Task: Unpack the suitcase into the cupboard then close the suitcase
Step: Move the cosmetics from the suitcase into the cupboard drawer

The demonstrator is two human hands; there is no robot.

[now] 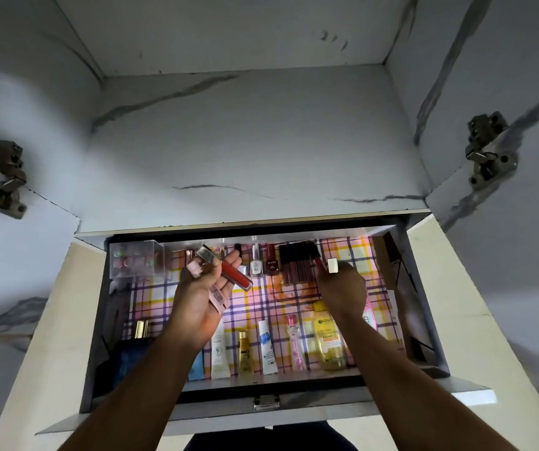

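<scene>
An open cupboard drawer [424, 288] lined with pink and yellow checked paper lies below me. My left hand [201, 297] hovers palm up over it and holds a red lip gloss tube [235, 271] with a metallic cap plus a pale pink tube [211, 288]. My right hand [343, 288] reaches to the drawer's back and pinches a dark red lip gloss [325, 266] with a silver cap, right beside a row of dark lip glosses [296, 263]. No suitcase is in view.
Nail polish bottles [263, 263] stand at the back, a clear box [136, 258] at back left. Tubes and a yellow Garnier bottle [328, 336] line the front. A blue box [131, 356] sits front left. An empty marble-patterned shelf [245, 151] lies above, with door hinges [487, 148] either side.
</scene>
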